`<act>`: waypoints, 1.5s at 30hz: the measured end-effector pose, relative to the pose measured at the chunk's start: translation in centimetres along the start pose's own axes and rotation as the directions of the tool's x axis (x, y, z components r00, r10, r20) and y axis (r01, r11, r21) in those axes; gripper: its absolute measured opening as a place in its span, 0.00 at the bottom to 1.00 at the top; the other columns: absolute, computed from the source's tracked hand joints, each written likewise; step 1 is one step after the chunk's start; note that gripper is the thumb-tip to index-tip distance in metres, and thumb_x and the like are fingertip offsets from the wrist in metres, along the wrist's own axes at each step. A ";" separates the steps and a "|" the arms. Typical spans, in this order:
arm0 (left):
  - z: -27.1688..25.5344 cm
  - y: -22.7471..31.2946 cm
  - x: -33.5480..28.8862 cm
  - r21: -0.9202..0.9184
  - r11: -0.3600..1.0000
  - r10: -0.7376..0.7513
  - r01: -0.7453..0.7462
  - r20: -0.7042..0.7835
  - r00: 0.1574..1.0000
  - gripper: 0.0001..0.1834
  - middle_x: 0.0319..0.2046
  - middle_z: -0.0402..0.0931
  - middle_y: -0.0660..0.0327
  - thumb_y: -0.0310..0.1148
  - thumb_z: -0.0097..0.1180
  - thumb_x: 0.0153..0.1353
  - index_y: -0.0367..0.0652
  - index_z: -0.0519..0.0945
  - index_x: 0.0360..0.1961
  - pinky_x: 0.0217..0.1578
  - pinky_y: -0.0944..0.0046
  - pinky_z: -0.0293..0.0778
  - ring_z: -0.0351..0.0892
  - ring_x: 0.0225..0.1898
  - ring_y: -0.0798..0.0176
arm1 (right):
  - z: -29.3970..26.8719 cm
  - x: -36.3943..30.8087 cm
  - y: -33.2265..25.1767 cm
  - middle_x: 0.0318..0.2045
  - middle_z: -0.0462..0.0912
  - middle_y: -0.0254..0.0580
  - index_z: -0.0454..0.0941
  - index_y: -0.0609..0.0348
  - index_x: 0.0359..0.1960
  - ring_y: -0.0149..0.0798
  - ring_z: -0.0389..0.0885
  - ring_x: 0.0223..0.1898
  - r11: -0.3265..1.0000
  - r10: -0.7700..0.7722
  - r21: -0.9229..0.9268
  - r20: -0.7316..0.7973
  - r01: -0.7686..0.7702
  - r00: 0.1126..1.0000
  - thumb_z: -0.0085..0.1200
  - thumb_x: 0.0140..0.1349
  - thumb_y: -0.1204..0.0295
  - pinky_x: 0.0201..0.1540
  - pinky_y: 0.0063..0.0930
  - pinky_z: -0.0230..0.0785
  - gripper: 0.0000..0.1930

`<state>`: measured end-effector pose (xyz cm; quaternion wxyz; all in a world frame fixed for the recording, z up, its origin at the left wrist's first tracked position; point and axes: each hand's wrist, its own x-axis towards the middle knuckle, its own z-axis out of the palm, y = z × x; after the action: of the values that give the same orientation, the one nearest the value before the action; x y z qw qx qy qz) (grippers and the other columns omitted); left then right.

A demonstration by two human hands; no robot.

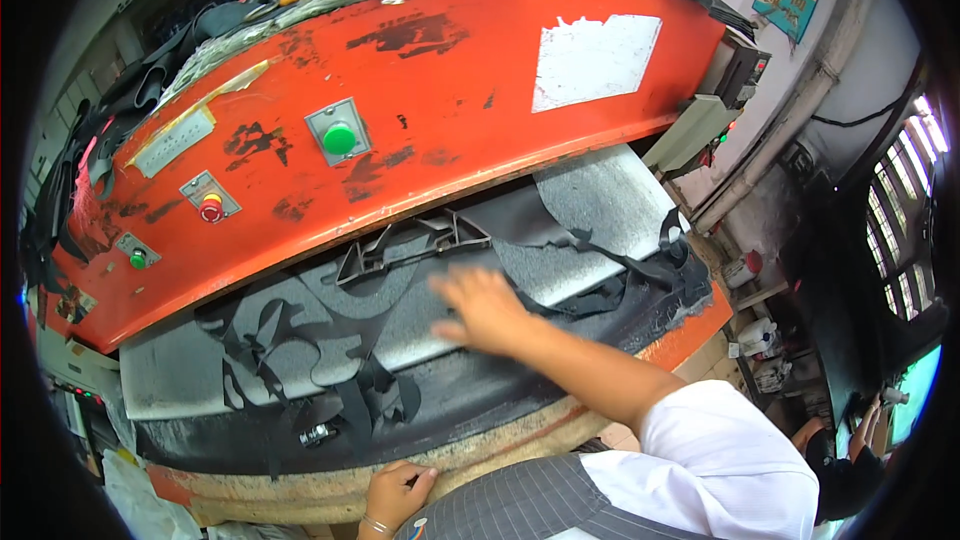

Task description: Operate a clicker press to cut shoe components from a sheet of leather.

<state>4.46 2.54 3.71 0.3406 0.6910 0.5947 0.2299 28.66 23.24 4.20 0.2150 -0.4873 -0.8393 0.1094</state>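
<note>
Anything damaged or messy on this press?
Yes. The orange press head has paint chipped off in dark patches, and black offcut strips lie tangled across the cutting bed near the right hand.

I am wearing a white short-sleeved shirt; its sleeve (715, 445) is showing at the lower right of the frame, creased in soft folds and ending above my elbow, so my right forearm is running bare from the cuff up toward the middle of the frame. My right hand (487, 308) is looking blurred at the centre and is carrying no glove. Over my front, at the bottom centre, I am wearing a dark grey pinstriped garment (520, 505). My left hand (395, 493) is showing at the lower edge, also gloveless, and I am wearing a thin silver bracelet (374, 524) around that wrist.
</note>
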 end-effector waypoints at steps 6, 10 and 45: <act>-1.1 2.9 5.3 -0.129 0.989 0.045 -0.068 -0.177 0.983 0.05 0.24 0.81 0.57 0.30 0.63 0.54 0.40 0.85 0.27 0.34 0.63 0.75 0.81 0.28 0.59 | 2.0 9.3 5.2 0.56 0.68 0.59 0.65 0.49 0.62 0.54 0.65 0.59 0.988 0.146 -0.067 0.156 -0.137 0.977 0.66 0.46 0.47 0.58 0.47 0.59 0.42; -3.1 3.6 8.7 -0.017 0.990 0.124 -0.142 -0.392 0.912 0.08 0.26 0.79 0.58 0.32 0.58 0.58 0.37 0.81 0.28 0.36 0.62 0.73 0.79 0.32 0.60 | 2.3 8.8 6.7 0.51 0.71 0.54 0.73 0.57 0.47 0.50 0.68 0.52 0.997 0.003 -0.070 -0.144 -0.013 0.990 0.69 0.44 0.60 0.53 0.39 0.65 0.29; 6.2 7.9 2.2 -0.293 0.956 -0.151 0.026 -0.412 0.899 0.16 0.20 0.81 0.52 0.39 0.53 0.65 0.34 0.78 0.33 0.25 0.59 0.74 0.83 0.23 0.55 | -3.1 -19.5 -2.1 0.60 0.62 0.46 0.53 0.58 0.68 0.40 0.61 0.62 0.458 -0.084 0.889 0.076 -0.029 0.994 0.77 0.34 0.65 0.62 0.34 0.56 0.57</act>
<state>14.64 2.97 5.30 0.3058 0.5398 0.6476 0.4424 36.91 5.25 2.85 0.3929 -0.2838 -0.6776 0.5531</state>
